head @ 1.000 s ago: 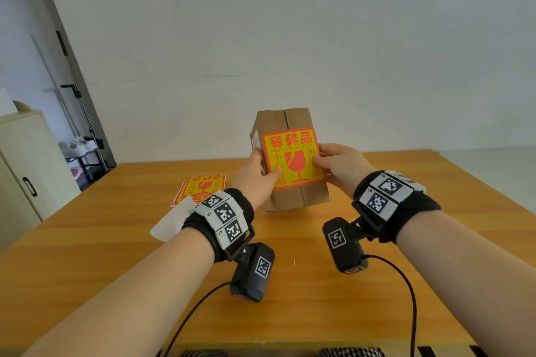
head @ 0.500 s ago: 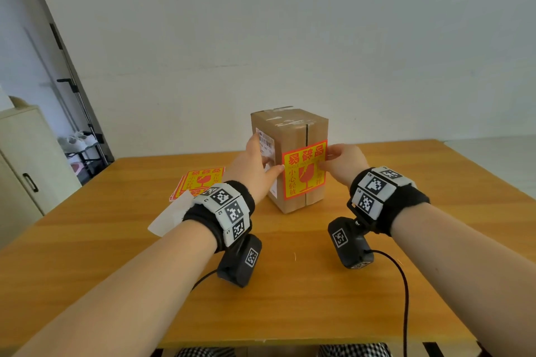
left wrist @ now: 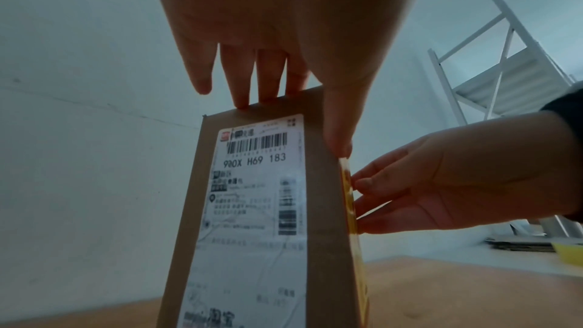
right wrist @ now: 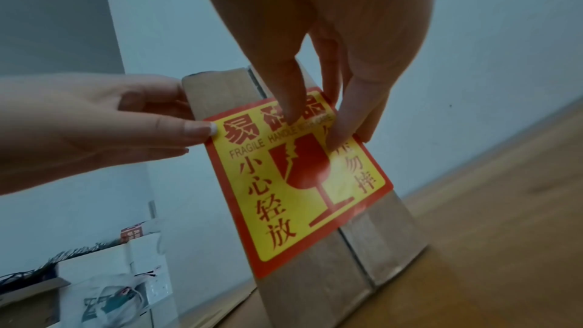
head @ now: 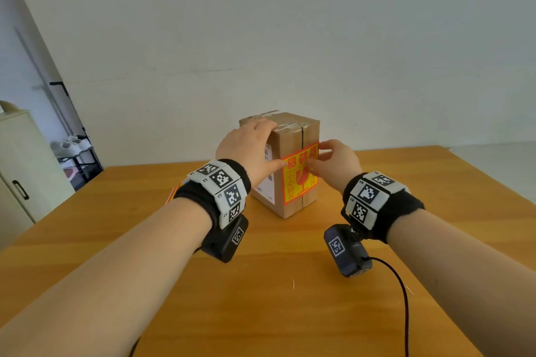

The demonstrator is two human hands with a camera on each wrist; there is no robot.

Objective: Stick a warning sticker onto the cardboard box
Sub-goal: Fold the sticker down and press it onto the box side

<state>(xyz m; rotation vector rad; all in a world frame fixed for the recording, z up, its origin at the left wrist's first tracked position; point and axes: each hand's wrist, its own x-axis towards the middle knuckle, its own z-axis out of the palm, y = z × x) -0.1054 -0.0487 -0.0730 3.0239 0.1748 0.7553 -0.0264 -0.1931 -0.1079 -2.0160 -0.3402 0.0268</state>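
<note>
A brown cardboard box (head: 287, 140) stands upright on the wooden table (head: 290, 313). A red and yellow fragile sticker (head: 298, 182) lies on its front face, seen close in the right wrist view (right wrist: 299, 183). My left hand (head: 249, 145) rests over the box's top near corner with straight fingers (left wrist: 268, 76), its thumb touching the sticker's upper left corner. My right hand (head: 333, 162) presses straight fingertips (right wrist: 293, 101) on the sticker's upper part. A white shipping label (left wrist: 258, 196) covers the box's left side.
The edge of a stack of spare stickers (head: 173, 195) shows behind my left wrist. A cream cabinet (head: 23, 168) stands off the table's left side. A black cable (head: 403, 298) trails from my right wrist camera across the near table.
The box, held tilted a second ago, now stands upright on the table. My left hand has moved from its side up onto its top. My right fingers have slid onto the sticker's face.
</note>
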